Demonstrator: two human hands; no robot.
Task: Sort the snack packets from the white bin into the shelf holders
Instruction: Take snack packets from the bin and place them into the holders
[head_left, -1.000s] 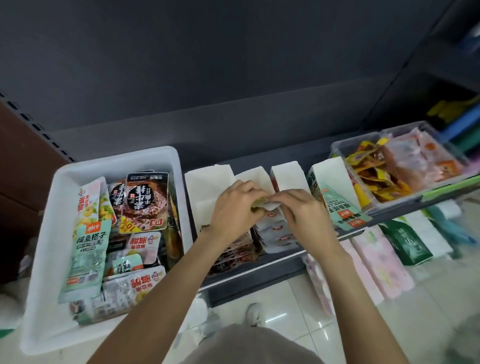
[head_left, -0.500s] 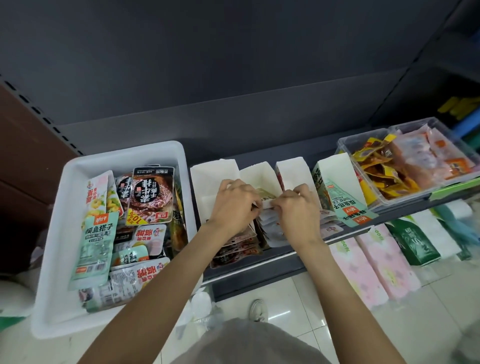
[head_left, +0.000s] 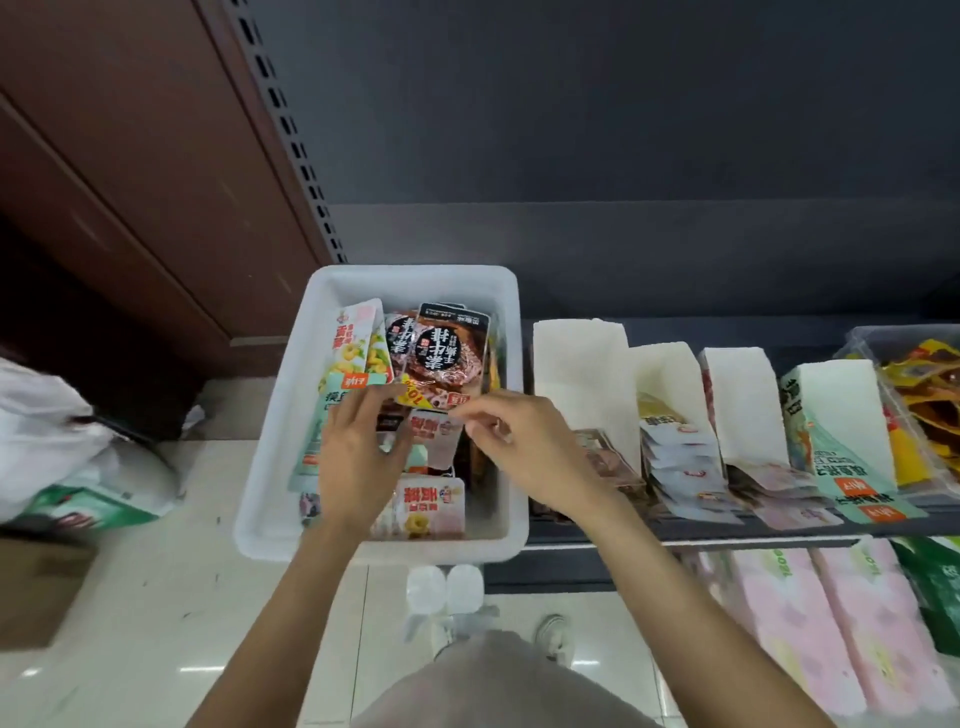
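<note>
I see both hands over the white rectangular plastic bin (head_left: 270, 467), my landmark. Nearest me, its front rim stands bare, and a pale pink snack packet (head_left: 428, 506) lies just behind that rim inside. My left hand (head_left: 358, 457) hangs over the bin's middle, fingers spread and reaching down among the packets; I cannot tell whether it grips any. My right hand (head_left: 530, 452) sits at the bin's right wall, thumb and forefinger pinched near a small pale pink-and-white packet (head_left: 436, 436); whether they hold it I cannot tell. Farther back in the bin stand a dark brown packet with a black round label (head_left: 452, 353) and a mint-green tall packet (head_left: 332, 415). Right of the bin, on the dark shelf (head_left: 675, 530), white paper holders (head_left: 582, 374) carry stacked flat packets. Beyond them, a clear plastic tub (head_left: 872, 338) holds yellow wrappers.
</note>
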